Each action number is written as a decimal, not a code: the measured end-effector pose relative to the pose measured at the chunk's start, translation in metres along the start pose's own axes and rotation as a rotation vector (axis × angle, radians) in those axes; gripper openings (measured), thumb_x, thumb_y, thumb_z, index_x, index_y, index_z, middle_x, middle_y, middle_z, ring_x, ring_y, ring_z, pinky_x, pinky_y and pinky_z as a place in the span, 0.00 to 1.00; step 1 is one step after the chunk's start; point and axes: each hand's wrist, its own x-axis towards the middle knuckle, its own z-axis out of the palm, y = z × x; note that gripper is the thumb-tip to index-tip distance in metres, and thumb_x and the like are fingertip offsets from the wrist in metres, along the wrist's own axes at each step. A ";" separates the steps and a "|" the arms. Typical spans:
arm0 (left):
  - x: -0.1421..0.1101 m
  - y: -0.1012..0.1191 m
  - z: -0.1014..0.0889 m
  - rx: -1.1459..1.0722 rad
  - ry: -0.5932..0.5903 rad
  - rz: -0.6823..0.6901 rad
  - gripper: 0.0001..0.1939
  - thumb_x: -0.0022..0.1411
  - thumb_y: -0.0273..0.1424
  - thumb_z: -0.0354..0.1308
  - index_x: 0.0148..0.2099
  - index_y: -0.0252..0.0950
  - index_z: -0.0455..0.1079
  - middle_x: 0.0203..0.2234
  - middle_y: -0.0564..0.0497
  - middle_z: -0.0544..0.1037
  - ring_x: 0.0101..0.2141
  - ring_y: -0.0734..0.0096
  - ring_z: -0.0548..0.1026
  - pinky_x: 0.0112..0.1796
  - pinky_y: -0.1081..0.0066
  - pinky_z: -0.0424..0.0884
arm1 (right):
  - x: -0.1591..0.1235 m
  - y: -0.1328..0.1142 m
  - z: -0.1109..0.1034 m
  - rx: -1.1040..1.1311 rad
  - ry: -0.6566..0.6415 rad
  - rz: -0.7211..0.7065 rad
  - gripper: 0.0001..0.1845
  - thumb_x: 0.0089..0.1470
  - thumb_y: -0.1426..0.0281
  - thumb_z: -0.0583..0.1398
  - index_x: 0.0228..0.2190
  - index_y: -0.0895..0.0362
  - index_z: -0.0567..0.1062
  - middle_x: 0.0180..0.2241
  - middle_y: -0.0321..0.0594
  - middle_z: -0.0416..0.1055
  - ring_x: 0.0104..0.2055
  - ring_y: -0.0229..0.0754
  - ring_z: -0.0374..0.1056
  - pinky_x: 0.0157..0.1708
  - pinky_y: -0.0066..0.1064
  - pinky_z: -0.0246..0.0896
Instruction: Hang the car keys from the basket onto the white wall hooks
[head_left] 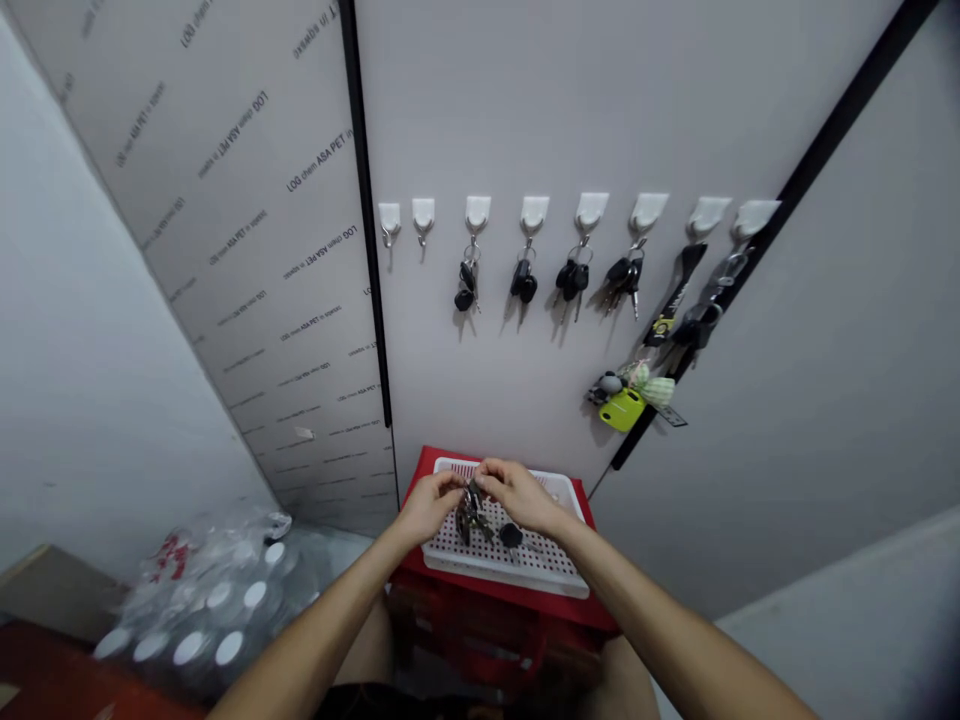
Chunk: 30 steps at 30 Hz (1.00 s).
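Observation:
My left hand (431, 508) and my right hand (519, 494) are close together above a white perforated basket (510, 575). Between their fingertips hangs a bunch of keys (471, 520), pinched from both sides. The fine detail at the fingertips is too small to make out. Below my right hand, another key with a black head (511, 536) lies in the basket. The basket rests on a red surface (427, 462).
A row of white hooks (535, 212) is fixed to the grey panel ahead. Several carry bunches of keys (574, 278); the two leftmost hold nothing. A lime-green key cover (622, 410) hangs at right. Plastic-wrapped bottles (217, 600) stand at lower left.

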 end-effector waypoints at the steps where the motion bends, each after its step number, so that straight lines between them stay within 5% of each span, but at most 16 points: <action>1: 0.001 0.004 -0.003 -0.011 0.009 -0.012 0.06 0.45 0.25 0.45 0.27 0.32 0.62 0.20 0.54 0.67 0.23 0.78 0.64 0.27 0.78 0.61 | 0.000 -0.003 -0.001 0.017 0.003 -0.005 0.08 0.43 0.69 0.48 0.19 0.60 0.62 0.17 0.30 0.55 0.20 0.30 0.51 0.22 0.22 0.49; 8: 0.024 0.070 -0.050 0.097 0.111 0.083 0.05 0.45 0.29 0.47 0.24 0.33 0.61 0.13 0.58 0.61 0.16 0.81 0.59 0.19 0.79 0.57 | 0.010 -0.041 -0.025 0.067 0.161 -0.092 0.10 0.42 0.69 0.50 0.29 0.60 0.64 0.26 0.37 0.65 0.29 0.34 0.60 0.31 0.27 0.55; 14: 0.048 0.143 -0.101 0.182 0.160 0.223 0.04 0.43 0.27 0.47 0.23 0.33 0.62 0.13 0.58 0.63 0.17 0.82 0.61 0.20 0.80 0.59 | 0.044 -0.105 -0.039 -0.275 0.272 -0.550 0.19 0.42 0.73 0.50 0.41 0.56 0.60 0.43 0.41 0.58 0.45 0.37 0.53 0.45 0.33 0.47; 17: 0.057 0.167 -0.121 0.153 0.232 0.271 0.03 0.42 0.24 0.47 0.22 0.32 0.62 0.13 0.57 0.63 0.16 0.83 0.61 0.20 0.80 0.60 | 0.068 -0.131 -0.040 -0.340 0.332 -0.661 0.23 0.42 0.74 0.50 0.44 0.58 0.57 0.44 0.43 0.56 0.46 0.36 0.51 0.46 0.32 0.46; 25: 0.088 0.195 -0.161 -0.028 0.507 0.311 0.01 0.42 0.22 0.50 0.22 0.32 0.61 0.13 0.57 0.64 0.15 0.83 0.62 0.21 0.77 0.61 | 0.112 -0.162 -0.038 -0.284 0.417 -0.613 0.23 0.41 0.72 0.49 0.44 0.58 0.57 0.42 0.43 0.57 0.34 0.35 0.60 0.29 0.27 0.58; 30: 0.111 0.205 -0.163 -0.005 0.587 0.290 0.02 0.42 0.22 0.49 0.22 0.31 0.62 0.11 0.58 0.63 0.12 0.83 0.60 0.19 0.78 0.60 | 0.123 -0.168 -0.042 -0.312 0.557 -0.588 0.22 0.41 0.73 0.48 0.42 0.59 0.59 0.42 0.44 0.59 0.35 0.36 0.59 0.33 0.29 0.57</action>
